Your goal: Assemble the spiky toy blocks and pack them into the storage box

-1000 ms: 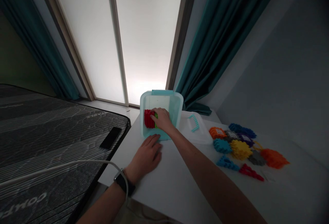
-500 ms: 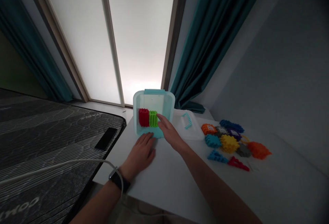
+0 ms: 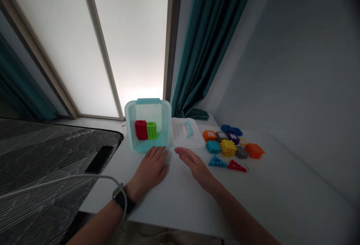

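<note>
1. The clear plastic storage box [image 3: 148, 111] with teal trim stands open on the far side of the bench, a little left of centre in front of me.
2. Behind it rises a tall frosted glass panel [image 3: 132, 38], with a teal curtain [image 3: 208, 57] hanging in folds to its right.
3. On my left lies a dark striped mattress [image 3: 50, 155]. A black phone [image 3: 99, 159] sits near its edge, and a white cable [image 3: 67, 179] runs across it towards my left wrist.
4. The white bench [image 3: 180, 203] carries everything else in front of me.
5. My left hand [image 3: 150, 172] is open, palm down, with its fingers spread and nothing in its grip. The fingertips are right at the near wall of the box, though I cannot tell whether they touch it.
6. My right hand [image 3: 195, 166] is open and flat too, holding nothing, with its fingers pointing towards my left hand. It is just in front of the lid.
7. The box's lid [image 3: 187, 132] lies flat just right of the box, its teal handle on top.
8. Further right, colourful interlocking plastic pieces [image 3: 228, 148] lie grouped together, orange, yellow, blue, purple, grey and red among them.
9. Inside the box, a red block [image 3: 141, 130] and a green block [image 3: 152, 130] stand upright, side by side and touching.
10. A black watch [image 3: 120, 198] circles my left wrist.
</note>
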Available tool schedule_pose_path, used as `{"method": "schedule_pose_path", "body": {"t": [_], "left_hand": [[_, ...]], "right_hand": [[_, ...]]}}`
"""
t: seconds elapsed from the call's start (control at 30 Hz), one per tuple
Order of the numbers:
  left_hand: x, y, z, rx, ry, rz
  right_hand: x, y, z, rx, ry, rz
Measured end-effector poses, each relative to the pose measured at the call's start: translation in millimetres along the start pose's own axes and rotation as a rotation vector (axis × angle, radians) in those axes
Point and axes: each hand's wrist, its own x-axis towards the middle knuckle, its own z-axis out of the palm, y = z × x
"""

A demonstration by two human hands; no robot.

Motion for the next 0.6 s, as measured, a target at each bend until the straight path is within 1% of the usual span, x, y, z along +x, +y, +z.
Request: {"method": "schedule_pose_path", "body": {"t": [0.2, 0.4, 0.6], "left_hand": [[29, 24, 10, -0.081, -0.036, 0.121], [59, 37, 16, -0.194, -0.038, 0.204], [97, 51, 24, -0.263, -0.061, 0.254]], "right_hand": [[-18, 0, -25, 0.05, 0.059, 0.005], [-31, -3, -52, 0.046, 0.104, -0.019], [-41, -6, -80, 0.044, 0.138, -0.065]]}}
